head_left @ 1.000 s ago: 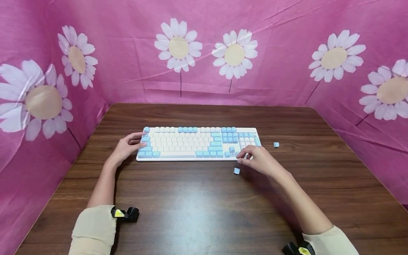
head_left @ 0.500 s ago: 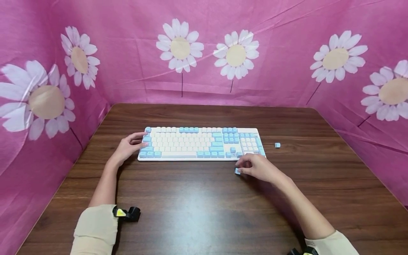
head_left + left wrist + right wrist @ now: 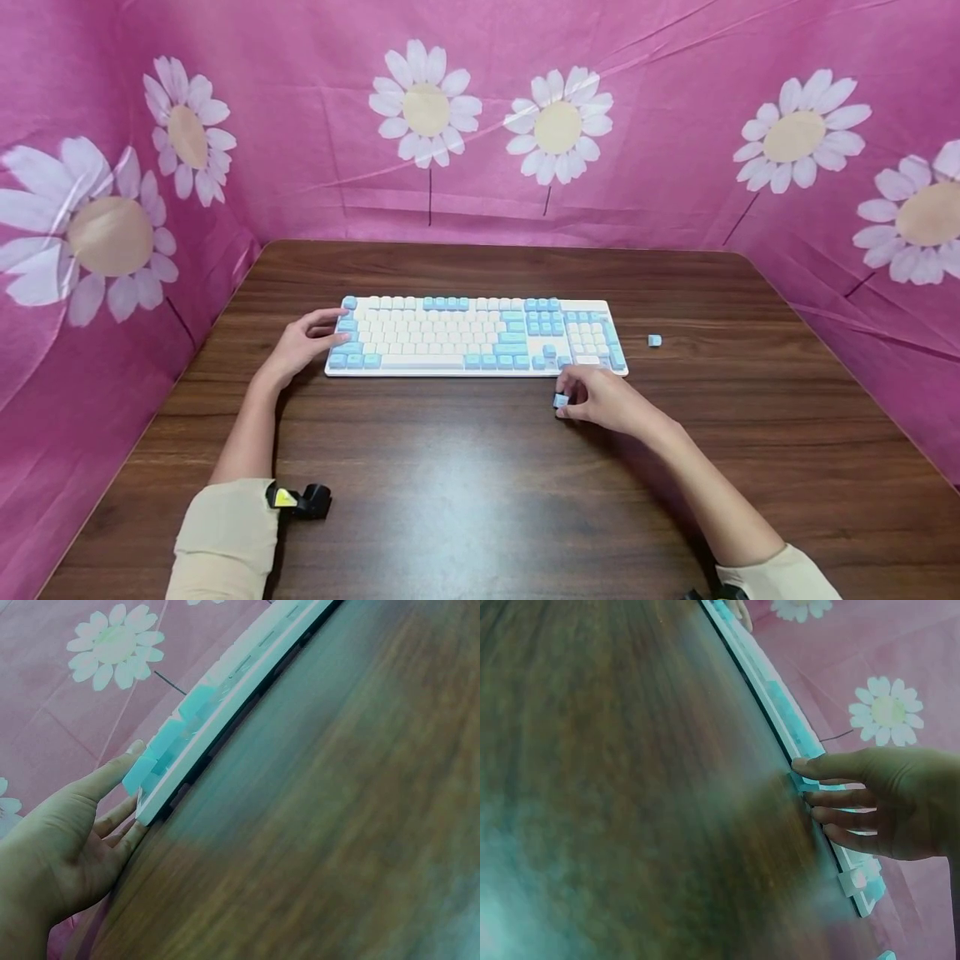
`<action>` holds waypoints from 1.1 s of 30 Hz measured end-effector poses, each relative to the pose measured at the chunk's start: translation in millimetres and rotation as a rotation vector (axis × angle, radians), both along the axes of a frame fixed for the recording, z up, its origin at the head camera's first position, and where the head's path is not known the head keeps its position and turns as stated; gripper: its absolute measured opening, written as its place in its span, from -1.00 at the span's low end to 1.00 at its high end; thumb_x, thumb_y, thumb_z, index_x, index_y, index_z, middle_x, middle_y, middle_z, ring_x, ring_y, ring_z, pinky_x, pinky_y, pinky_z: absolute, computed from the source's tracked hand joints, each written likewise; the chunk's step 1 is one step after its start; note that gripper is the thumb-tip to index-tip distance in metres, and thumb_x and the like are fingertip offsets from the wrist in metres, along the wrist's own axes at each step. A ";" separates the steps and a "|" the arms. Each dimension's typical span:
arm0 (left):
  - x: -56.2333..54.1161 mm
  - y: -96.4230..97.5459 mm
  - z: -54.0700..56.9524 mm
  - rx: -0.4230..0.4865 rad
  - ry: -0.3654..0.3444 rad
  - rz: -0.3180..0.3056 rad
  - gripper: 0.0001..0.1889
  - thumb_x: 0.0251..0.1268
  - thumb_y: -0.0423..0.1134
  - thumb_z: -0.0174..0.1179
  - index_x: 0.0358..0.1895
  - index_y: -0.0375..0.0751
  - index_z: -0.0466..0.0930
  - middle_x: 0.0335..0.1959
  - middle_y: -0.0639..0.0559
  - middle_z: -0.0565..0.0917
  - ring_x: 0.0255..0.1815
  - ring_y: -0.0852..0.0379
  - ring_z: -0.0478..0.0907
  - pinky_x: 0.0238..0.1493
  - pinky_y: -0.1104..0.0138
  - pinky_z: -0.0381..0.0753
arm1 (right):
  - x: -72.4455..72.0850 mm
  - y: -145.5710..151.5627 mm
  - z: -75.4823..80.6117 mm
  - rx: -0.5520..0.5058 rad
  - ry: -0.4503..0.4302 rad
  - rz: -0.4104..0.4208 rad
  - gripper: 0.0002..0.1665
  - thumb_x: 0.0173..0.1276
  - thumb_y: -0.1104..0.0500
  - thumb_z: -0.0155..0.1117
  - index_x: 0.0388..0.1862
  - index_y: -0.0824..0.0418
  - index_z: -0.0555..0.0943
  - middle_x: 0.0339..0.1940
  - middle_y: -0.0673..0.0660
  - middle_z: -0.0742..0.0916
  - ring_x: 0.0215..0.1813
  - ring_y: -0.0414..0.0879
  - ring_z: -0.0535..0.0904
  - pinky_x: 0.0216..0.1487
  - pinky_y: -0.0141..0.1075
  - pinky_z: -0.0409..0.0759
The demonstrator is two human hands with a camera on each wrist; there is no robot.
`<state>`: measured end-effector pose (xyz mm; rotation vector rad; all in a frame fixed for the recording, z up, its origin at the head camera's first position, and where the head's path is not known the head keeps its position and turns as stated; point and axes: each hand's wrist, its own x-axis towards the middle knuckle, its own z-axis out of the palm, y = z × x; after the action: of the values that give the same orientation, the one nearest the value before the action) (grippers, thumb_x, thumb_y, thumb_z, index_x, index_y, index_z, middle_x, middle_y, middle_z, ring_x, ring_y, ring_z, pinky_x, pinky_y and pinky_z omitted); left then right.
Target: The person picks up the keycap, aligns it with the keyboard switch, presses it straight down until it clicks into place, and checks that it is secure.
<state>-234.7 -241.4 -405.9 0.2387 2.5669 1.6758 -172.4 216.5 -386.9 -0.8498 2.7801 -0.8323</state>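
A white keyboard (image 3: 420, 337) with white and light blue keys lies across the table. My right hand (image 3: 611, 400) is just in front of its right part, pinching a light blue keycap (image 3: 560, 401) between thumb and fingers. In the right wrist view that keycap (image 3: 802, 782) shows at the thumb tip, and the other fingers are spread beside it. My left hand (image 3: 294, 350) holds the keyboard's left end. The left wrist view shows its thumb (image 3: 112, 774) over the blue end keys and the other fingers against the end's side. One spot in the arrow-key group, under the up key, shows no cap.
A second loose blue keycap (image 3: 655, 341) lies on the brown wooden table (image 3: 420, 483), right of the keyboard. A pink cloth (image 3: 480, 192) with daisies hangs behind and at both sides. Each forearm wears a black device, such as the left strap mount (image 3: 303, 502).
My right hand has come off the keyboard's lower right area, down to the nearby keycap, and has closed finger and thumb on it. The left hand stays at the keyboard's left end.
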 end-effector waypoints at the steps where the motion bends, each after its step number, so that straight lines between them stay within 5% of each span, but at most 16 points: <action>1: 2.7 2.2 4.5 0.003 -0.004 -0.001 -0.44 0.23 -0.20 0.21 0.26 -0.33 0.31 0.25 -0.28 0.29 0.20 -0.21 0.25 0.10 0.03 0.26 | 0.1 0.1 -0.4 0.001 0.004 -0.001 -0.72 0.03 0.21 0.46 -0.37 0.13 0.50 -0.54 -0.12 0.55 -0.48 -0.26 0.46 -0.43 -0.34 0.45; 5: 13.9 10.5 21.9 0.009 -0.012 -0.003 -0.47 0.24 -0.32 0.17 0.25 -0.42 0.29 0.25 -0.35 0.28 0.20 -0.26 0.24 0.11 0.03 0.24 | 0.3 -0.7 -1.0 0.009 0.018 -0.004 -0.72 0.02 0.22 0.47 -0.40 0.11 0.50 -0.54 -0.14 0.55 -0.48 -0.26 0.45 -0.43 -0.34 0.44; 21: 16.2 11.9 24.6 0.003 -0.014 -0.004 -0.48 0.25 -0.31 0.17 0.24 -0.42 0.29 0.25 -0.35 0.27 0.20 -0.28 0.23 0.13 -0.01 0.21 | 0.1 -0.5 -1.6 0.010 0.034 0.016 -0.78 0.06 0.26 0.43 -0.44 0.07 0.52 -0.56 -0.16 0.54 -0.47 -0.27 0.45 -0.44 -0.34 0.42; 33: -2.8 -2.9 -4.7 -0.012 -0.004 0.006 -0.42 0.22 -0.14 0.22 0.27 -0.27 0.32 0.26 -0.24 0.30 0.20 -0.18 0.26 0.08 0.11 0.29 | -5.7 -4.1 6.0 0.030 0.031 -0.008 -0.80 0.07 0.25 0.41 -0.40 0.08 0.54 -0.54 -0.16 0.55 -0.47 -0.26 0.45 -0.44 -0.33 0.42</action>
<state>-237.4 -244.3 -410.6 0.2270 2.5774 1.6604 -178.1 212.4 -380.9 -0.8545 2.8171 -0.7835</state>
